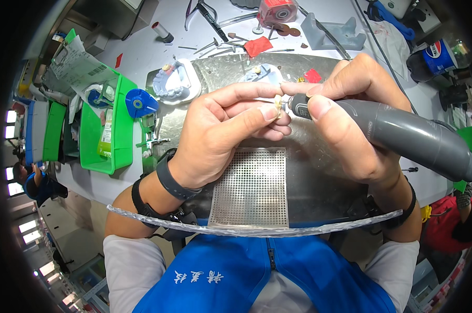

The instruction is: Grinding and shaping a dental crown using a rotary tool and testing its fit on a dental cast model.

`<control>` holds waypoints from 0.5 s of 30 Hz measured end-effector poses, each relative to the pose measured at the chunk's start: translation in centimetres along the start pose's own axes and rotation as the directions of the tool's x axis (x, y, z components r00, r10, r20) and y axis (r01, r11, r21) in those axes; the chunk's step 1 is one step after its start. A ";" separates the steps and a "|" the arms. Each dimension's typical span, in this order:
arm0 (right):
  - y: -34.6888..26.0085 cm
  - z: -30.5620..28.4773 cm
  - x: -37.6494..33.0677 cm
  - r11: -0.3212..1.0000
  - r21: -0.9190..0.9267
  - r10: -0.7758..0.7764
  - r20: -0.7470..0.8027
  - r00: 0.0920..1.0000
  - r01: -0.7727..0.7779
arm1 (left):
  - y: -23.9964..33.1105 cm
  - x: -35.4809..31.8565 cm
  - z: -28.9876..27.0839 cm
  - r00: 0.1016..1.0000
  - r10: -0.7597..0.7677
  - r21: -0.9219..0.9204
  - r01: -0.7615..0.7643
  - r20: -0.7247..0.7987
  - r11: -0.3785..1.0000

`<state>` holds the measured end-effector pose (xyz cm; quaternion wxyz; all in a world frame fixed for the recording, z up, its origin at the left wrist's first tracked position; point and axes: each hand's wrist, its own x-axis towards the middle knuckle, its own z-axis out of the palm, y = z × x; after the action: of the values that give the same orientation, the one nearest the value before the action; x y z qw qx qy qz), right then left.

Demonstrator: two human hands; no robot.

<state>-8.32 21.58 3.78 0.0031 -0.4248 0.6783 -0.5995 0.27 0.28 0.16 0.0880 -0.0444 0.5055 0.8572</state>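
Observation:
Between the thumb and fingers of my left hand (220,117) is a small tooth-coloured dental piece (278,108), like a crown or short bridge. My right hand (353,117) is wrapped round a dark grey rotary handpiece (403,133). The handpiece's tip meets or nearly meets the dental piece; fingers partly hide the spot. Just beyond my hands, a grey-and-white dental model (181,83) sits at the left of the metal work surface (215,68). A second dental model (266,73) shows behind my left fingers, partly covered. Below the hands lies a perforated metal plate (251,182).
At left stands a green bin (123,130) with packets, papers (82,65) and a blue disc (141,103). Several burs (215,49), red scraps (258,47) and a grey holder (332,34) lie at the back. A drink bottle (434,56) is at far right. People are nearby.

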 end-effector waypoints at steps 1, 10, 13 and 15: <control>0.0 0.0 0.0 1.000 0.002 0.000 -0.003 1.000 0.000 | 0.0 0.0 0.0 1.000 -0.002 0.003 0.002 -0.002 1.000; -0.2 0.1 0.0 1.000 0.011 -0.002 0.000 1.000 0.002 | -0.1 0.0 -0.2 0.999 0.023 -0.097 -0.019 0.042 0.995; -0.2 -0.2 0.0 0.999 -0.040 0.008 0.043 0.999 -0.006 | -0.4 -0.1 -0.4 0.997 0.043 -0.094 -0.037 0.061 0.995; -0.2 -0.5 0.0 0.992 0.096 0.077 0.028 0.997 -0.080 | -0.3 -0.1 -0.3 0.999 0.015 -0.075 -0.013 0.028 0.997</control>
<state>-8.48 22.00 4.09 0.0554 -0.4041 0.6645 -0.6261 0.44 0.17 -0.22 0.0873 -0.0319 0.4722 0.8766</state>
